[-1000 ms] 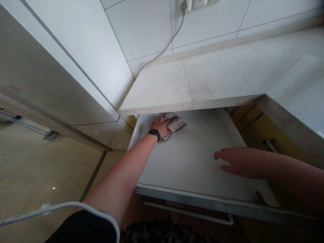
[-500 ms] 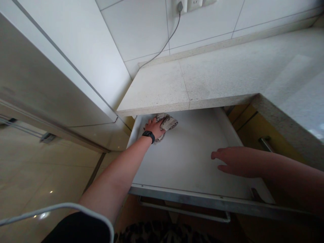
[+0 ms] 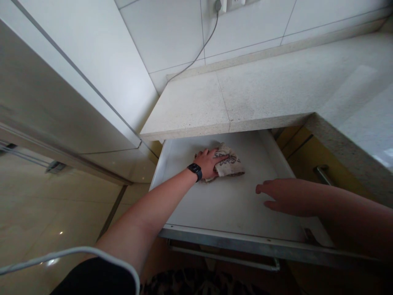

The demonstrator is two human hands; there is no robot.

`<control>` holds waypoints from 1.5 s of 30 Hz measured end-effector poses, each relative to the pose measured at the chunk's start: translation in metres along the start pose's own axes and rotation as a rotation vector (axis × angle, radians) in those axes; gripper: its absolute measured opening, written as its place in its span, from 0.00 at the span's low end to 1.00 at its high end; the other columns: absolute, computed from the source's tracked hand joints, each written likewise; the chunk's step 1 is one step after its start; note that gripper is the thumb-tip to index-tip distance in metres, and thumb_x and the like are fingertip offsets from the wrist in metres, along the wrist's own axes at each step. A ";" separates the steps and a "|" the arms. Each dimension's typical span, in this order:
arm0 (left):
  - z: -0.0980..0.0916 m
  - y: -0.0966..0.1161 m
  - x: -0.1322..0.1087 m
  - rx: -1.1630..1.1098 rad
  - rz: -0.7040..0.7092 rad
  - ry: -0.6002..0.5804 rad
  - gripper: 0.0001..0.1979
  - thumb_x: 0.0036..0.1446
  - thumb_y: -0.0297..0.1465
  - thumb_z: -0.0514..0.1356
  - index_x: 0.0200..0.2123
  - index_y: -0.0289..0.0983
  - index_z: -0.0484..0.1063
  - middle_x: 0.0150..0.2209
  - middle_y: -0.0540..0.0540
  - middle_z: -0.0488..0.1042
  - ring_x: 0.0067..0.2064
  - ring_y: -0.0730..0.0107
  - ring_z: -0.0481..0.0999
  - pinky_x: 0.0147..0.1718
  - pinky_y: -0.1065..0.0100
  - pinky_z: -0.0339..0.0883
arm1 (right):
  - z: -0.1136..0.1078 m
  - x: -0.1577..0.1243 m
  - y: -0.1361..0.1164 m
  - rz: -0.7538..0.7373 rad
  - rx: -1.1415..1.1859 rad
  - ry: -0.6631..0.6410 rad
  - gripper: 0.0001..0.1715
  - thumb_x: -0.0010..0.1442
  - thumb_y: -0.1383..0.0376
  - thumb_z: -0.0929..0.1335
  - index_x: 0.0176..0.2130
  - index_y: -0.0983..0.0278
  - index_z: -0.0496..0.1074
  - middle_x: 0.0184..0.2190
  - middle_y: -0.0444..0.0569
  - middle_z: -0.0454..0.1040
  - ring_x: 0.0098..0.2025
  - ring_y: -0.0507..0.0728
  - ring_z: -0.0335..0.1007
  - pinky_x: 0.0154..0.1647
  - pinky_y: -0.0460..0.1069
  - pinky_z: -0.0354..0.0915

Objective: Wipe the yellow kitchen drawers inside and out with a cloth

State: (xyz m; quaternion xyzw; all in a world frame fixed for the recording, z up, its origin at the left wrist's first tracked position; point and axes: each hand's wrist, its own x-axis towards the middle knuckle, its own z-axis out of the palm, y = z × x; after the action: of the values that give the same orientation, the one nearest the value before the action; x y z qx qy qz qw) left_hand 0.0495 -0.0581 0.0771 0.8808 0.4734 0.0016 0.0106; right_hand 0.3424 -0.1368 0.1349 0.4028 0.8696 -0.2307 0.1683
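A beige cloth with a dark brown pattern (image 3: 231,164) lies bunched on the white bottom of a pulled-out drawer (image 3: 211,209). My left hand (image 3: 209,163), with a black watch on the wrist, presses down on the cloth and grips its left part, fingers pointing away to the right. Some of the cloth is hidden under the palm. My right hand (image 3: 282,196) is at the drawer's right side with thumb and fingers apart and nothing in it; whether it touches the drawer wall I cannot tell.
A speckled stone counter (image 3: 190,106) overhangs the drawer's back. On the left stands a tall white cabinet (image 3: 101,57). A grey cord (image 3: 204,47) runs from a wall socket down behind the counter. Yellow drawers with a metal handle (image 3: 322,174) are at right. A white cable (image 3: 82,249) crosses the lower left.
My left hand has slid the cloth to the right and slightly nearer across the drawer bottom, from the back left corner to the middle. My right hand has stayed in place.
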 end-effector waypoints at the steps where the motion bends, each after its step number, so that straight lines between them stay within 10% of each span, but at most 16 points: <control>1: -0.001 -0.001 0.000 -0.005 0.004 -0.009 0.39 0.54 0.54 0.61 0.68 0.64 0.54 0.68 0.48 0.55 0.60 0.44 0.59 0.55 0.48 0.58 | 0.000 0.000 0.001 -0.004 0.000 0.004 0.26 0.59 0.58 0.64 0.55 0.62 0.73 0.48 0.61 0.77 0.47 0.70 0.76 0.46 0.63 0.67; 14: -0.001 -0.017 0.001 0.003 -0.192 0.010 0.41 0.53 0.54 0.61 0.68 0.62 0.53 0.66 0.45 0.56 0.59 0.40 0.60 0.54 0.44 0.60 | -0.002 -0.002 -0.002 0.001 -0.026 0.013 0.24 0.58 0.59 0.65 0.53 0.62 0.74 0.47 0.61 0.78 0.47 0.69 0.77 0.44 0.61 0.68; 30: -0.012 0.075 -0.007 0.045 0.476 -0.125 0.42 0.49 0.49 0.64 0.67 0.65 0.54 0.73 0.52 0.47 0.58 0.45 0.62 0.51 0.47 0.61 | -0.020 -0.008 -0.023 0.063 -0.069 -0.054 0.16 0.60 0.61 0.64 0.40 0.64 0.79 0.38 0.60 0.80 0.38 0.67 0.78 0.34 0.56 0.66; 45: -0.014 0.071 -0.005 0.000 0.479 -0.145 0.38 0.52 0.50 0.61 0.67 0.65 0.55 0.73 0.52 0.47 0.58 0.44 0.62 0.50 0.46 0.60 | -0.015 -0.007 -0.017 0.057 0.004 -0.014 0.15 0.59 0.60 0.66 0.41 0.64 0.79 0.38 0.61 0.80 0.38 0.69 0.77 0.35 0.59 0.66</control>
State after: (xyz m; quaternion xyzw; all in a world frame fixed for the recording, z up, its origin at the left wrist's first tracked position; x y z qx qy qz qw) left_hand 0.1060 -0.1013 0.0922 0.9657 0.2491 -0.0590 0.0436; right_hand 0.3313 -0.1428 0.1552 0.4262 0.8561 -0.2304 0.1799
